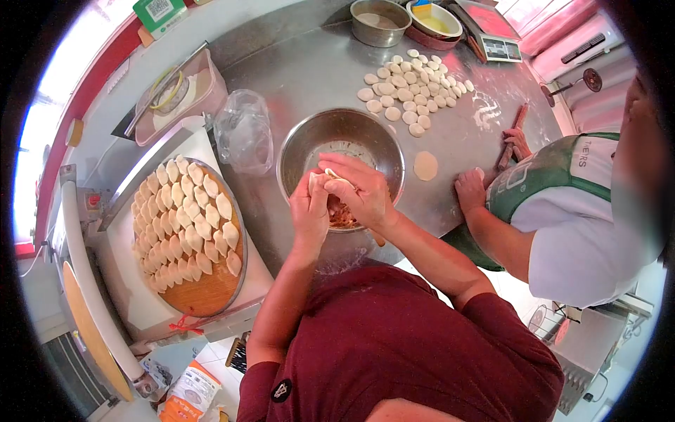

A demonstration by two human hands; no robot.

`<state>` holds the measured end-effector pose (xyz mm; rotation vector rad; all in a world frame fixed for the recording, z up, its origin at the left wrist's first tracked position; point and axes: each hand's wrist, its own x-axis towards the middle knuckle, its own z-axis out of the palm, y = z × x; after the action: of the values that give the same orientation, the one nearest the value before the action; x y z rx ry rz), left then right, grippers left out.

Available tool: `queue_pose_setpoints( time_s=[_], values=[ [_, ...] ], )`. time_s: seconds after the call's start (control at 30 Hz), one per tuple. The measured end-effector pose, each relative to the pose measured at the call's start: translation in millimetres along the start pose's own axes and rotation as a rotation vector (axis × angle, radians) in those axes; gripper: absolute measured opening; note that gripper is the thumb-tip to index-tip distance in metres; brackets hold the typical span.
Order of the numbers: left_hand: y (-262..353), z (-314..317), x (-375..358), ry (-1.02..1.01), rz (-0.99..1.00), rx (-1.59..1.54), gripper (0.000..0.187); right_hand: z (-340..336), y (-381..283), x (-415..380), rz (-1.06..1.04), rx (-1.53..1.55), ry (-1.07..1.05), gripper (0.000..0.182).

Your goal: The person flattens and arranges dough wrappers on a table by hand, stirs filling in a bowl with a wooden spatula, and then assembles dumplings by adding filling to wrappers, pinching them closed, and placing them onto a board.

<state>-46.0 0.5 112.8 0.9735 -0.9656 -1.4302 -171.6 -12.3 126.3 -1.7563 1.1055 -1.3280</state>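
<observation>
Over the steel bowl (294, 144), my left hand (310, 204) and my right hand (360, 188) meet with their fingers pressed together around a small pale dumpling (330, 174). Both hands are closed on it, and the fingers hide most of it. Reddish filling (340, 213) shows in the bowl beneath them. To the left, a round wooden board (214, 292) carries several rows of shaped dumplings (184, 211). One flat dough wrapper (425, 166) lies on the steel table right of the bowl. Farther back is a spread of small dough discs (415, 88).
At the right a co-worker in a green apron (538, 169) has one hand on a rolling pin (512, 141). A plastic bag (244, 131) and a flour bin (204, 88) stand left of the bowl. Containers (380, 22) and a scale (492, 35) are at the back.
</observation>
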Motion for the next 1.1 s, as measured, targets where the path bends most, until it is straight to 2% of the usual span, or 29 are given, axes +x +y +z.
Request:
queue_pose_setpoints(
  time_s=[0.13, 0.23, 0.43, 0.53, 0.67, 0.77, 0.93, 1.1],
  values=[
    [15.7, 4.9, -1.8, -0.029, -0.123, 0.013, 0.03, 1.3, 3.3, 0.2, 0.196, 0.327, -0.032, 0.025],
    [17.5, 2.5, -1.1, -0.125, -0.167, 0.084, 0.036, -5.4, 2.9, 3.9, 0.37, 0.661, -0.171, 0.036],
    [26.9, -6.0, 10.3, -0.322, -0.262, 0.247, 0.041, -0.2, 1.5, 0.5, 0.439, 1.005, -0.169, 0.041],
    [28.7, -1.3, 13.3, -0.318, -0.272, 0.2, 0.039, -3.1, -5.1, -4.0, 0.534, 1.013, -0.149, 0.042],
    [28.3, 8.6, 10.6, -0.231, -0.266, 0.115, 0.037, 11.7, 0.9, -3.6, 0.449, 0.962, -0.018, 0.047],
    [16.4, 6.5, 7.0, -0.218, -0.152, 0.089, 0.038, 6.8, -3.4, -1.4, 0.478, 0.939, -0.046, 0.049],
    [17.1, 8.9, 5.2, -0.13, -0.161, 0.213, 0.038, 8.6, 3.9, -6.2, 0.417, 0.837, -0.092, 0.047],
    [19.2, 13.7, 9.2, -0.077, -0.081, 0.272, 0.039, 14.4, -4.8, -2.6, 0.464, 0.979, 0.021, 0.042]
  ],
)
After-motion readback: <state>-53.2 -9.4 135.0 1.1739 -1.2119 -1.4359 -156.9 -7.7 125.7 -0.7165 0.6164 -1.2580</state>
